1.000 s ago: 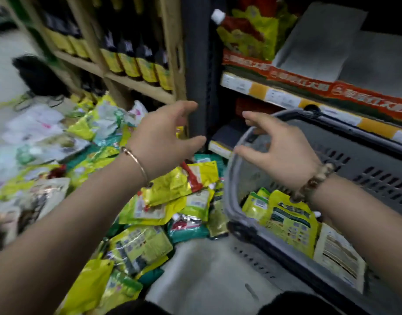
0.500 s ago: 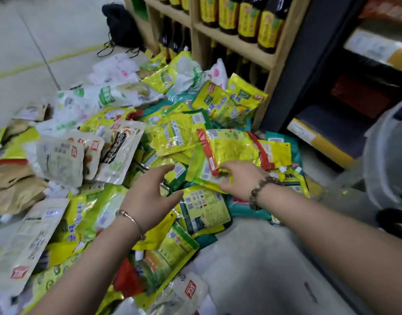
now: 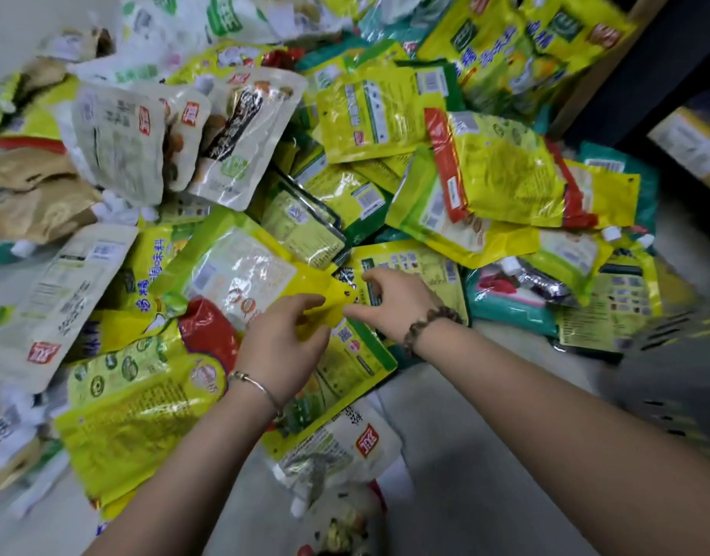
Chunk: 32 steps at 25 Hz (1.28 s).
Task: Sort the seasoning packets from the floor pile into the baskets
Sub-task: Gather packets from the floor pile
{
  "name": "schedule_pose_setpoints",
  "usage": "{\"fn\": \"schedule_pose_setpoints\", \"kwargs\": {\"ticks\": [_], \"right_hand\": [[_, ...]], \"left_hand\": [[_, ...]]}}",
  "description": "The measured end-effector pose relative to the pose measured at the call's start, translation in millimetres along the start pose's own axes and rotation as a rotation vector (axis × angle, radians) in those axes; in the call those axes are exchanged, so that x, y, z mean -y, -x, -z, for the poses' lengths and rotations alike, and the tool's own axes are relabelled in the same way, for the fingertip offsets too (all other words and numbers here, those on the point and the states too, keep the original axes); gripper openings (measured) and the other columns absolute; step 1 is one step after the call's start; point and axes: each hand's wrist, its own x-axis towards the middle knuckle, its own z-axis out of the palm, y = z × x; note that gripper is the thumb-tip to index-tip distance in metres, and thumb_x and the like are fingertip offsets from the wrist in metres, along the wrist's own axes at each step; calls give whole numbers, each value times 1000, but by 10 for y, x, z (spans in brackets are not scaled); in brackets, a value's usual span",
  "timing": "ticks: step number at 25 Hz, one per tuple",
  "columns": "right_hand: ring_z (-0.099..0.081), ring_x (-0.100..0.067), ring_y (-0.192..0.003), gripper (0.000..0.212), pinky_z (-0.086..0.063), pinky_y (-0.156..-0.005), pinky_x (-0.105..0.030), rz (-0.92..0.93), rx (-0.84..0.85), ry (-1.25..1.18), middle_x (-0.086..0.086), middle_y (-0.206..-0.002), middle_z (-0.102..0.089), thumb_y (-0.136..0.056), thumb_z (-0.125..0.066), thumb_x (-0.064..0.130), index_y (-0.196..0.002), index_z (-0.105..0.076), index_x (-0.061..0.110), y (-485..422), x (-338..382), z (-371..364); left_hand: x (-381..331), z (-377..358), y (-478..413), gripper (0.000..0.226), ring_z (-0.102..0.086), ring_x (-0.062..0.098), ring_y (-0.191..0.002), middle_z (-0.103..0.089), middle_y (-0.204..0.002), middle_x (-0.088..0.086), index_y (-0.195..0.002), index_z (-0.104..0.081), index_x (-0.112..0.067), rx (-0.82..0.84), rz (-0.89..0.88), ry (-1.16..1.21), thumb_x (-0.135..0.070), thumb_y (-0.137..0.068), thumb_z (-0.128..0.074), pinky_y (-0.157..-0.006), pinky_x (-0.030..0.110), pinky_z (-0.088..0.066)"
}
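On the floor before me, heaped pile of seasoning packets (image 3: 345,162), mostly yellow and green, some white. Yellow-cornered packet (image 3: 257,274) lies near the pile's front edge. My left hand (image 3: 283,343) pinches its yellow corner from below; my right hand (image 3: 389,305) touches the same corner, thumb and fingers closing, grip unclear. Silver bangle (image 3: 249,381) on left wrist, bead bracelet (image 3: 429,321) on right. Bare grey floor (image 3: 445,475) under forearms.
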Motion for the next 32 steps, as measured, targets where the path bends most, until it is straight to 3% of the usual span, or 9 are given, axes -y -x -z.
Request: {"fn": "schedule_pose_setpoints", "kwargs": {"ticks": [5,12,15,17,22,24,26,29,32], "right_hand": [[-57,-22,-107,69,-43,-76,-30,-184,-3,-280,-2,-123,-59,-71,-70,58,-125,-52,18,-168,177,-294],[-49,-7,-83,13,-42,-68,-20,-70,-125,-669,14,-87,-50,-86,-64,25,-92,-53,23,-141,170,-209],[-57,-27,-91,14,-51,-80,-45,-48,-167,-931,-12,-99,-60,-90,-58,19,-83,-48,25,-58,260,130],[-55,-35,-81,14,-48,-83,-57,14,-189,-955,-26,-95,-56,-92,-55,17,-83,-48,25,27,325,439],[-49,-5,-69,26,-43,-68,-24,410,-147,-671,5,-73,-48,-89,-57,6,-75,-47,25,260,607,1094],[-50,7,-63,28,-40,-64,-12,515,-84,-607,13,-71,-48,-87,-58,3,-74,-47,25,326,742,1215],[-49,10,-65,29,-38,-66,-8,594,-99,-524,16,-72,-48,-85,-60,2,-73,-46,25,338,833,1219],[-51,4,-74,18,-45,-76,-17,656,-327,-431,17,-76,-50,-81,-62,4,-79,-53,20,269,872,1068],[-63,-7,-82,14,-53,-78,-30,564,-665,-599,10,-81,-59,-83,-59,3,-93,-58,13,185,737,905]], "left_hand": [[237,117,122,26,-61,10,-85,-64,-98,-8,-105,-66,-17,-136,123,129,-8,-81,-67,-76,24,-44],[206,237,86,29,-61,9,-88,-62,-98,-11,-105,-61,-25,-183,55,165,-6,-83,-64,-77,19,-44],[103,346,15,33,-61,6,-91,-62,-101,-8,-108,-57,-28,-273,-29,228,-6,-84,-63,-81,24,-48],[35,422,-49,45,-57,9,-102,-56,-115,-7,-120,-49,-29,-299,-86,242,-9,-83,-66,-84,29,-48],[-150,613,-177,106,-28,18,-135,-29,-144,-2,-145,-15,-22,-204,-340,-60,-53,-59,-70,-111,43,-27],[-218,682,-243,104,-42,13,-125,-47,-135,-4,-142,-35,-16,-123,-369,-120,-60,-52,-64,-107,34,-33],[-265,701,-272,75,-55,-6,-91,-62,-99,-27,-113,-61,-24,20,-316,22,-60,-47,-69,-82,9,-42],[-206,583,-269,52,-67,19,-81,-71,-80,-5,-83,-66,-19,117,-177,91,-55,-50,-83,-71,36,-53],[-77,472,-184,41,-56,29,-62,-60,-67,12,-72,-58,-8,-96,-89,24,-43,-68,-79,-55,41,-43]]}}
